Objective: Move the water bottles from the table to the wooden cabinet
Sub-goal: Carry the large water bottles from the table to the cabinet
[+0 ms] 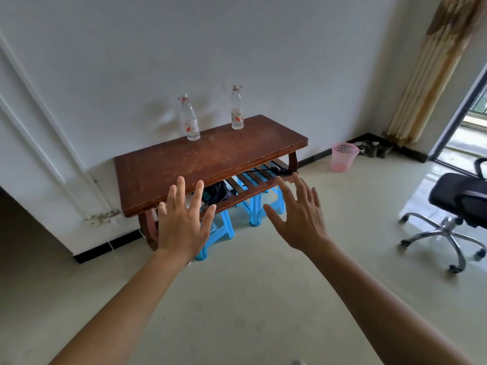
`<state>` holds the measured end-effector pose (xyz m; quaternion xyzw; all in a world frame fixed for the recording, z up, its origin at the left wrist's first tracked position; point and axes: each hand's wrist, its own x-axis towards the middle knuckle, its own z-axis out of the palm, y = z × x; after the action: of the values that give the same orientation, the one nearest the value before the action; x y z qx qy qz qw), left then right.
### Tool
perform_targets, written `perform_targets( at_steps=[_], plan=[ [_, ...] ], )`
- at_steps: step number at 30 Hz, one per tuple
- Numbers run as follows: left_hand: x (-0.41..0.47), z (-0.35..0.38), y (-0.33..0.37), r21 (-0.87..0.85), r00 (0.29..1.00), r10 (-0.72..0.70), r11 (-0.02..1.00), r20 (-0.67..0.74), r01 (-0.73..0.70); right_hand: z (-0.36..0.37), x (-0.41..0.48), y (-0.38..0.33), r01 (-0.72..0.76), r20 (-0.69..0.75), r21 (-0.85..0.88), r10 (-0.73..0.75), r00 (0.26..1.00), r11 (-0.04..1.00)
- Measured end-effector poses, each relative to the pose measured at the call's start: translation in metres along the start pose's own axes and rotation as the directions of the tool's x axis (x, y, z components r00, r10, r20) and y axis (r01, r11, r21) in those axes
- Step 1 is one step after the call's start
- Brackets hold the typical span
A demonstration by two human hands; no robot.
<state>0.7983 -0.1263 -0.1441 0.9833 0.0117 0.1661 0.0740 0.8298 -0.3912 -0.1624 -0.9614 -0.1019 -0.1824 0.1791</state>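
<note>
Head: 2 water bottles (190, 119) (237, 109) on 1 table (210, 159); 2 hands (181, 225) (300, 219) spread.

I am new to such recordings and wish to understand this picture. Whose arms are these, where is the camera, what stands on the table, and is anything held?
No machine is here: a person wears one camera on the head, which looks forward and down. The arms are that person's own. The left hand and the right hand reach forward with spread fingers and hold nothing. On the wooden table two water bottles stand upright near the wall: the left bottle and the right bottle. Blue stools stand under the table.
</note>
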Motion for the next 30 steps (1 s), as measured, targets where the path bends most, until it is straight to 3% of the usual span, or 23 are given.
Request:
perform_targets(
  at_steps=[9, 14, 19, 30],
  plan=[
    [0.234, 0.107, 0.012, 0.147, 0.987, -0.101, 0.986, 0.123, 0.083, 0.11, 0.236, 0.085, -0.01, 0.068, 0.031, 0.008, 0.998, 0.999],
    [0.339, 0.127, 0.011, 0.152, 0.985, -0.154, 0.978, 0.076, 0.141, 0.139, 0.364, 0.099, 0.027, 0.083, 0.102, -0.036, 0.996, 0.994],
    [0.413, 0.155, -0.028, 0.144, 0.972, -0.227, 0.966, 0.064, 0.216, 0.188, 0.458, 0.086, 0.071, 0.114, 0.174, -0.092, 0.989, 0.982],
    [0.598, 0.275, -0.147, 0.052, 0.93, -0.298, 0.955, 0.217, 0.293, 0.328, 0.641, 0.071, 0.038, 0.235, 0.066, -0.053, 0.971, 0.997]
  ],
)
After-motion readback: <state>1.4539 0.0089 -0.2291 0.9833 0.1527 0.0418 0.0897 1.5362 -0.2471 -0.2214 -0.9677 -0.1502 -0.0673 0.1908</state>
